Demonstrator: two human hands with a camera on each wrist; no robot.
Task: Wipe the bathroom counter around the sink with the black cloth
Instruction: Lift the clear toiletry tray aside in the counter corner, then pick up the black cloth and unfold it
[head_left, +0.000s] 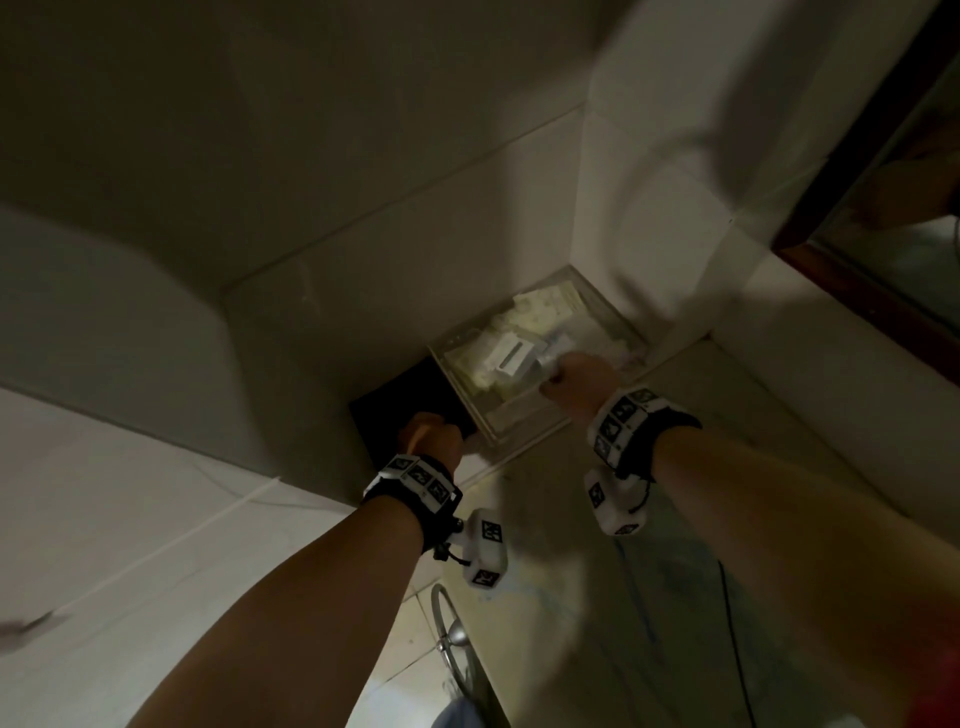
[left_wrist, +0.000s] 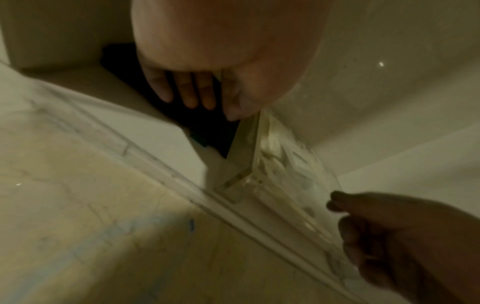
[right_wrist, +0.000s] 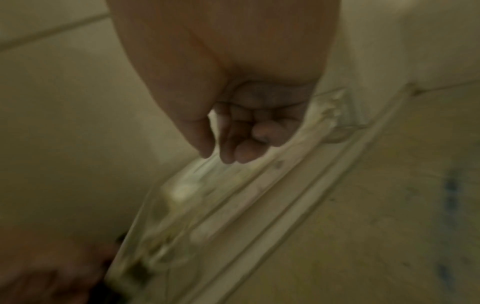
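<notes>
The left hand (head_left: 434, 434) is seen just below the middle of the head view, laid on the black cloth (head_left: 410, 395) with its fingers (left_wrist: 188, 90) stretched out straight and flat upon the fabric, as the left wrist view shows. The cloth is spread on the pale counter (head_left: 322, 332), pressed into the corner between a white raised edge on the left of the frame and a clear plastic box (head_left: 524, 415) on the right, whose side it touches. The right hand (head_left: 582, 382) is found right of centre, at the near rim of that box, its fingers (right_wrist: 241, 148) curled loosely downward with thumb and fingertips close together; whether the rim is actually pinched cannot be told, since the right wrist view is blurred. The box is filled with pale packets and a white card (head_left: 511, 358) and is set against the white tiled wall (head_left: 363, 182). A dark wooden frame (head_left: 857, 260) is visible at the upper right. Lower in the frame, a marbled surface (head_left: 571, 597) and a curved metal bar (head_left: 447, 629) are seen between the forearms.
</notes>
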